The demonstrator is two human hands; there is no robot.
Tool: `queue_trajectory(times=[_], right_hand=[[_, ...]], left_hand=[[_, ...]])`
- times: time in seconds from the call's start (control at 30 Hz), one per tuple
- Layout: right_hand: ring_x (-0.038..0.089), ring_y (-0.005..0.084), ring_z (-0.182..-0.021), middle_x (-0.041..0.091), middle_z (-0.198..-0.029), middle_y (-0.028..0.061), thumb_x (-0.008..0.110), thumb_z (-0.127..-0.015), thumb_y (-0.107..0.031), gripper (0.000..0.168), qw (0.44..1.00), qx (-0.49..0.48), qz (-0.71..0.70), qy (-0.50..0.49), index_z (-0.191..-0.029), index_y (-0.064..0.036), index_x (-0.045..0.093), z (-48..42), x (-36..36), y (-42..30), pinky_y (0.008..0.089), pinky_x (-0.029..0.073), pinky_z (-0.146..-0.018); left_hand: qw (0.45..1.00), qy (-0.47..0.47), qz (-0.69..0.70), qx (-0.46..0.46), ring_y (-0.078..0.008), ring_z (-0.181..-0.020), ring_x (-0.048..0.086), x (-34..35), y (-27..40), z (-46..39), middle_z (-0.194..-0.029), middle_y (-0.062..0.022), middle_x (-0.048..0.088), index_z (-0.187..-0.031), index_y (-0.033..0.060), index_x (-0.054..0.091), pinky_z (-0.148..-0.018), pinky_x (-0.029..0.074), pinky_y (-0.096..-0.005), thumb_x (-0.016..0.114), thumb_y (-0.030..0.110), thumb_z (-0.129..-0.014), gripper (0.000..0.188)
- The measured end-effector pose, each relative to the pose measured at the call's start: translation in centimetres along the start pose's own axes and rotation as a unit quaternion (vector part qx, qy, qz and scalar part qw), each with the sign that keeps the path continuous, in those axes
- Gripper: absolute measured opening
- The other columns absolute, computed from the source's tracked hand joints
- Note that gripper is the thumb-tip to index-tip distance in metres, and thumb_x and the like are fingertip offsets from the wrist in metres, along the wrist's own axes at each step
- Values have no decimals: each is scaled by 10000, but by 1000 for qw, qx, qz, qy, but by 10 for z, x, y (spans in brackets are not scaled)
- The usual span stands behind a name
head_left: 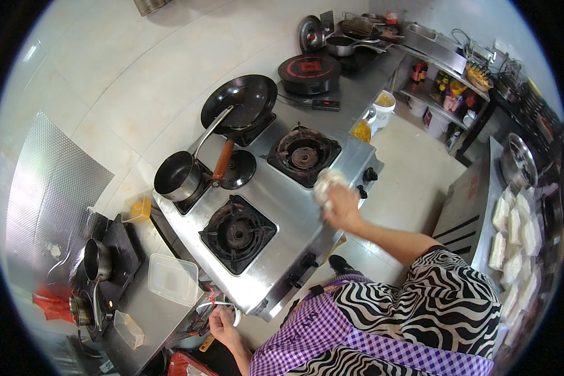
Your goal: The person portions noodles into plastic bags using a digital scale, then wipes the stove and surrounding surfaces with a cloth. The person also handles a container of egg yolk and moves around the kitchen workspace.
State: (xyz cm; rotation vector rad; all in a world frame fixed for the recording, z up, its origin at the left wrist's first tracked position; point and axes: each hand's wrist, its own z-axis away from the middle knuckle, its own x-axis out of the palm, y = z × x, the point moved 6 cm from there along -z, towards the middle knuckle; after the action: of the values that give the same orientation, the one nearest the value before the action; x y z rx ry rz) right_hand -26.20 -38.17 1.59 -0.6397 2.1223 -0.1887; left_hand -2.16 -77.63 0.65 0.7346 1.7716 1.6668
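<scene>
My right hand [342, 207] grips a crumpled pale cloth [328, 184] against the stainless-steel stove top [286, 207], beside the back right gas burner [304, 157]. My left hand [222, 322] hangs near the stove's lower left corner, by a white ring-shaped object [237, 316]; its fingers are partly curled and I cannot tell whether they hold anything. Another gas burner [238, 234] sits nearer to me. A black wok [249, 101] and a deep saucepan [176, 176] stand on the far burners, with a black lid [238, 169] lying between them.
Black control knobs [370, 174] stick out from the stove's front. A round induction cooker [309, 73] is beyond the wok. At left, a clear plastic lid [173, 279] and a small saucepan [97, 258] rest on a side counter. Several wrapped white blocks [514, 225] lie at right.
</scene>
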Motion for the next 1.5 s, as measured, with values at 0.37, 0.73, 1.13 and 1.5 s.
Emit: queue_trajectory(times=[0.37,0.73,1.13,1.5], right_hand=[[592,185,-857,621,-970,89,636,-773,-211,331,481,267,-650,-525,-1055,-59,552,22,76,-175,346,510,-752],[596,149,-855,614,-958,55,637,-801,-136,221,656,218,-721,-41,-1000,-59,576,-204,-67,60,276,488,-752],[355,363,-1237,453,-1283,193,485,-809,-265,423,983,77,125,-115,-1162,-35,514,-200,127,337,520,303,-932],[285,370,-1283,393,-1343,196,470,-821,-305,527,974,106,143,-144,-1228,30,465,-369,193,519,500,198,-1053]], left_hand=[[1000,-10,5,-20,-76,-642,482,35,14,9,-748,-20,553,-943,6,550,-581,392,-207,536,79,-897,87],[994,99,-49,17,-134,-738,539,62,35,19,-840,-65,600,-1001,9,577,-672,454,-254,540,132,-908,159],[972,-164,-140,96,-100,-697,557,448,133,-51,-805,-45,601,-949,-27,587,-659,448,-212,567,27,-854,111],[706,-403,-443,379,-276,-994,533,766,55,-140,-1260,-134,454,-1253,99,447,-856,434,-414,626,71,-723,560]])
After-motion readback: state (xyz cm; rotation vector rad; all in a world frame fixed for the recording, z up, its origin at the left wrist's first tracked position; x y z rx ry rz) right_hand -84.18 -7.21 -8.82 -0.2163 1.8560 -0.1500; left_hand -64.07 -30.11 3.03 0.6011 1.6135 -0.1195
